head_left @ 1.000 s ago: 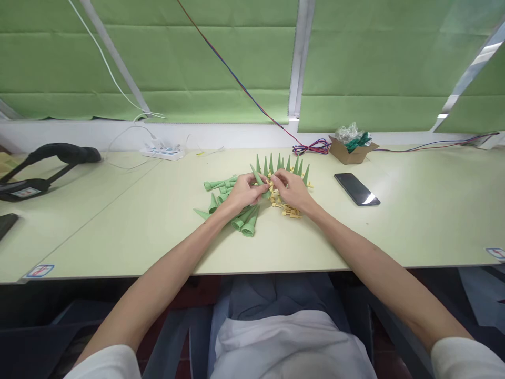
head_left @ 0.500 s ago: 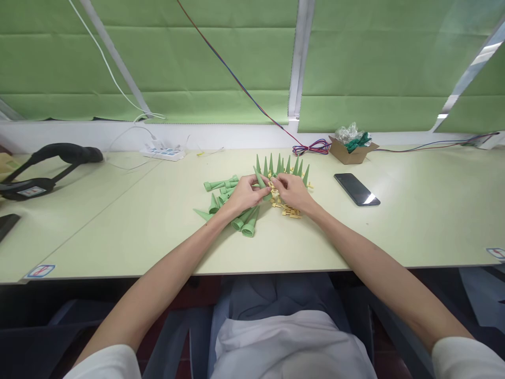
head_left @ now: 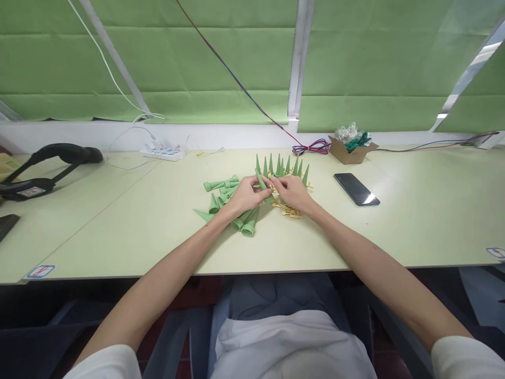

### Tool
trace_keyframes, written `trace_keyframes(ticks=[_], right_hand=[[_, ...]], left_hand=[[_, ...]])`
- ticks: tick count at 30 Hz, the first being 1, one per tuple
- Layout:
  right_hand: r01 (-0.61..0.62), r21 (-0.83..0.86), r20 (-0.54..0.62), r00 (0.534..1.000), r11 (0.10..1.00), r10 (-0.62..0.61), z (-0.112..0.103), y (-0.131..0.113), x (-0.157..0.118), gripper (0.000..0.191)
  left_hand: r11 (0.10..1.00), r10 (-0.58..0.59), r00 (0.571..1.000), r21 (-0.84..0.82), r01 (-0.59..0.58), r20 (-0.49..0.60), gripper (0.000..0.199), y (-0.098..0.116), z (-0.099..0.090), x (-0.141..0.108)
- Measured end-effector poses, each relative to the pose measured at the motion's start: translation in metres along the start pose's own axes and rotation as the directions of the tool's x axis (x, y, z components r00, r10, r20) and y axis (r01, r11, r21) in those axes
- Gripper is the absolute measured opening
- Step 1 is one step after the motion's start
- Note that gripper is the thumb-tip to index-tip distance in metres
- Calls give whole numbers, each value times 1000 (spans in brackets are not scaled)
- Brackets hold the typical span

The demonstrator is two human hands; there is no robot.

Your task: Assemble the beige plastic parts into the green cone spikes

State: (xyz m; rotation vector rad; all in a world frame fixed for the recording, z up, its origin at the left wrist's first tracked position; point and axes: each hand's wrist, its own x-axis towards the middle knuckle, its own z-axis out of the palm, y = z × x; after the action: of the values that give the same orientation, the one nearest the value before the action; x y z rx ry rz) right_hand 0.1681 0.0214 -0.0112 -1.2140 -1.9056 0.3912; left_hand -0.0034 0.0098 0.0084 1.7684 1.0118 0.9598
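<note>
My left hand (head_left: pixel 249 195) is closed around a green plastic watering spike (head_left: pixel 261 180), its pointed end up and tilted left. My right hand (head_left: pixel 292 190) pinches at the spike's side; a small yellow plastic valve (head_left: pixel 272 186) shows in part at its fingertips. Whether the valve sits in the spike is hidden by the fingers. Loose yellow valves (head_left: pixel 291 212) lie below my right hand. More green spikes (head_left: pixel 248 228) lie in a heap beside and under my left wrist. Behind both hands, several spikes (head_left: pixel 271 164) stand point up in a row with yellow pieces on them.
A black phone (head_left: pixel 357 189) lies to the right. Behind it stands a small cardboard box (head_left: pixel 352 153) with clear plastic and green material inside, beside a coiled red-blue cable (head_left: pixel 315 147). A white power strip (head_left: pixel 165 152) and a black headset-like device (head_left: pixel 51 168) are on the left.
The green spike in my left hand has shifted slightly right and down. My right fingers have closed in towards its side, and less yellow shows between the hands.
</note>
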Motion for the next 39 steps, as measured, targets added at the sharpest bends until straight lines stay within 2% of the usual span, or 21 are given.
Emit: trace_keyframes(ticks=[6, 9, 15, 22, 30, 35, 39], right_hand=[[15, -5, -28, 1000, 1000, -15, 1, 2, 0, 51], [34, 21, -49, 998, 999, -33, -1, -1, -1, 44], [0, 62, 12, 1000, 998, -1, -2, -5, -1, 26], [5, 10, 9, 1000, 1000, -5, -3, -5, -1, 38], [11, -34, 15, 1000, 999, -10, -2, -5, -1, 44], [2, -24, 29, 1000, 1000, -1, -1, -3, 0, 46], [7, -8, 21, 1000, 1000, -7, 1, 0, 1, 48]], left_hand=[[1000, -26, 999, -7, 25, -36, 25, -2, -1, 1], [999, -41, 996, -9, 40, -74, 25, -2, -1, 2], [997, -72, 992, 6, 73, -107, 23, 2, 0, 2], [999, -18, 996, 43, 22, -93, 28, 4, 1, 0], [995, 18, 998, 99, -13, -56, 23, 8, 0, -2], [994, 7, 999, 106, -2, -50, 22, 10, 1, -3], [998, -32, 997, 52, 35, -65, 24, 11, 1, -3]])
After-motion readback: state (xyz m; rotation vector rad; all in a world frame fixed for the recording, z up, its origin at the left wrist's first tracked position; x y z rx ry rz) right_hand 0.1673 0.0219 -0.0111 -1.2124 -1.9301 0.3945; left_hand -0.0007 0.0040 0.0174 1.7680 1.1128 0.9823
